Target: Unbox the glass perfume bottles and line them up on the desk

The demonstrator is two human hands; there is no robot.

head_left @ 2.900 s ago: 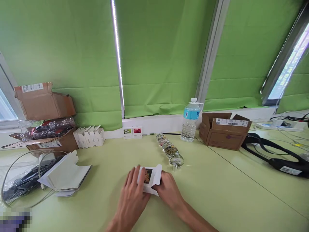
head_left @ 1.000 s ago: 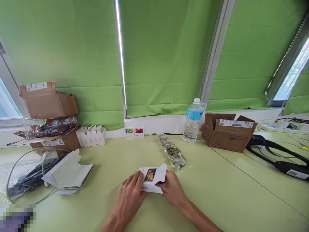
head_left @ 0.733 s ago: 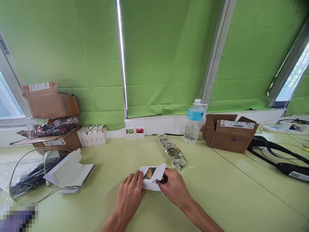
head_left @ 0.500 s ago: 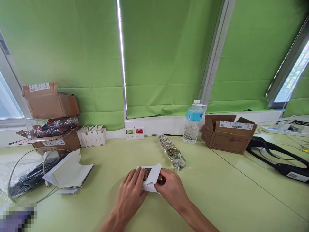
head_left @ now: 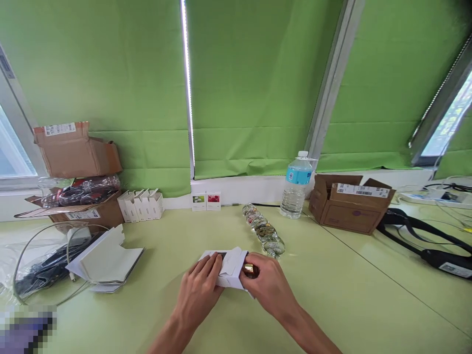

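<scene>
Row of white cartons (head_left: 140,206) well left of white box (head_left: 230,281), farther back. Left hand (head_left: 201,287) over box's left part, fingers together, clasping; thumb hidden from here. Best hold light, so card walls don't buckle. Flap (head_left: 233,259) over box top; worth keeping clear of opening. Gold-coloured piece (head_left: 250,269) at box's right end, pinched by right hand (head_left: 271,282); better kept level, in line with box. Glass pieces (head_left: 264,230) behind box, rightward.

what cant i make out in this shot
All in the head view:
Printed picture on the small white cardboard box: mostly covered by the left hand and white paper flap.
Shiny gold-coloured object: full shape hidden by the right hand and box.
Contents of the brown cardboard box at right: hidden by its walls.
Curved black frame: cut off by the right edge.
</scene>
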